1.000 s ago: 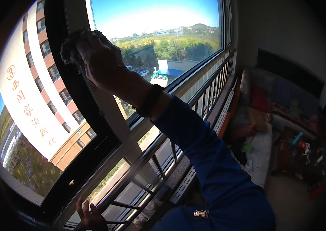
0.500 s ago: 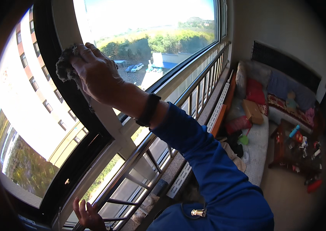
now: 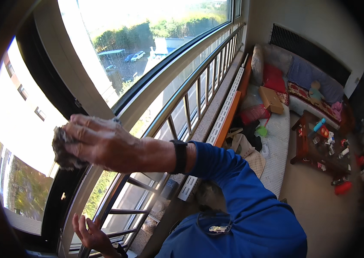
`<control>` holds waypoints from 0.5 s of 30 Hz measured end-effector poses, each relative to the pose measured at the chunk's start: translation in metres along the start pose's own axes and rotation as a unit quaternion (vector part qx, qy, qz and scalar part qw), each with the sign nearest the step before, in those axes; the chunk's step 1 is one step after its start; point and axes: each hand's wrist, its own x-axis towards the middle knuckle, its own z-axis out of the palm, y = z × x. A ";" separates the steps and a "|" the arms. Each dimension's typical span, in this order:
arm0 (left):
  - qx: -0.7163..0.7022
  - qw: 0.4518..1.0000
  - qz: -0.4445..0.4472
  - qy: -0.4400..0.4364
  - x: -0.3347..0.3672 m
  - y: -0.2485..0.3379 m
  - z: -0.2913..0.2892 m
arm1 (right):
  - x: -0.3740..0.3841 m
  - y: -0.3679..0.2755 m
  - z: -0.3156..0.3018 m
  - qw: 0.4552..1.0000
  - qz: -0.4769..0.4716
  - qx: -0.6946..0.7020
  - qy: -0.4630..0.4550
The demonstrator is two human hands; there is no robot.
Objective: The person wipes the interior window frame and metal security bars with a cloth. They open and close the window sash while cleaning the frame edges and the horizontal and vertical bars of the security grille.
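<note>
My right hand [image 3: 104,144] is closed on a grey, fluffy cleaning rag [image 3: 65,148], which is bunched up under the fingers. It holds the rag against the dark window frame [image 3: 68,114], near the corner where the frame meets the pale inner frame. A black band circles the right wrist below the blue sleeve. Low in the picture, my left hand [image 3: 91,235] is beside the metal railing [image 3: 113,193], its fingers apart and pointing up with nothing visible in them. The window pane [image 3: 117,69] shows trees and parked cars outside.
The railing runs along the window above a ledge and a white slotted radiator cover [image 3: 218,124]. To the right stands a sofa [image 3: 276,146] with a cardboard box [image 3: 271,99] and cloths. A dark wooden table [image 3: 306,146] carries several small items.
My right hand has moved down the window frame with the rag, toward me. My left hand has shifted slightly left, its fingers more spread. The view has tilted a little.
</note>
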 end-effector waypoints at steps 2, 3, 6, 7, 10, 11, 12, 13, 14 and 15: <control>-0.068 0.997 -0.027 -0.002 0.002 0.002 -0.002 | -0.033 -0.041 0.008 0.999 0.004 0.029 -0.023; -0.084 0.995 -0.053 -0.001 0.000 0.004 -0.002 | -0.049 -0.057 0.012 0.998 0.012 0.046 -0.038; -0.100 0.995 0.003 0.005 0.001 0.005 -0.003 | -0.082 -0.081 0.030 0.993 0.035 0.074 -0.088; -0.121 0.993 -0.015 -0.002 0.000 0.005 -0.004 | -0.089 -0.086 0.036 0.991 0.038 0.082 -0.097; -0.124 0.992 -0.023 0.003 -0.001 0.009 -0.004 | -0.100 -0.086 0.043 0.988 0.013 0.050 -0.147; -0.137 0.990 -0.032 0.006 0.000 0.010 -0.005 | -0.102 -0.085 0.040 0.982 0.026 0.061 -0.178; -0.132 0.991 -0.028 0.011 0.001 0.013 -0.006 | -0.103 -0.080 0.039 0.979 0.020 0.068 -0.191; -0.115 0.993 -0.011 0.016 0.003 0.015 -0.007 | -0.104 -0.074 0.035 0.978 0.014 0.075 -0.195; -0.085 0.996 0.007 0.027 0.002 0.019 -0.010 | -0.105 -0.066 0.030 0.978 0.001 0.069 -0.199; -0.089 0.996 0.002 0.029 0.001 0.024 -0.013 | -0.109 -0.056 0.019 0.973 0.006 0.073 -0.219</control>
